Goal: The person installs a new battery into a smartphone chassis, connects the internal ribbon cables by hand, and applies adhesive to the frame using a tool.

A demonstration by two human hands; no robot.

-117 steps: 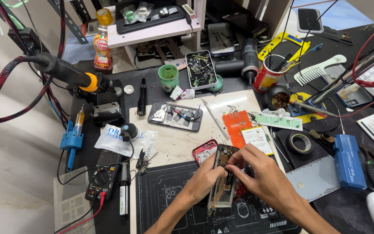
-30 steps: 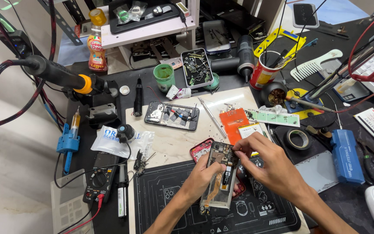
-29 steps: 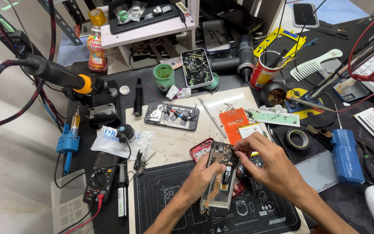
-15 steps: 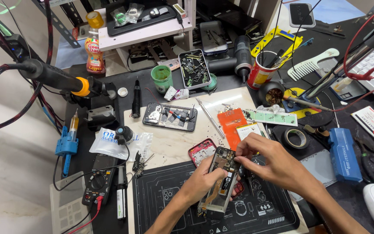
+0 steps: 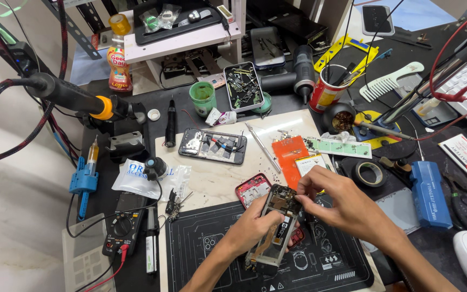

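Gripping opened phone [image 5: 278, 227], left hand [image 5: 255, 230]; right hand [image 5: 344, 203] fingertips pinching its top; orange packet [image 5: 290, 151] behind.

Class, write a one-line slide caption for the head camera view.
Left hand holds an opened phone over a black work mat while right hand pinches its top edge.

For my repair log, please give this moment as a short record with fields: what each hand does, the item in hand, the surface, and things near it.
Left hand: grips the opened phone from the side
Right hand: fingertips at the phone's top end
Phone: back cover off, insides showing, tilted
Surface: black work mat
Near: red phone frame, orange card, second opened phone, tape roll, multimeter
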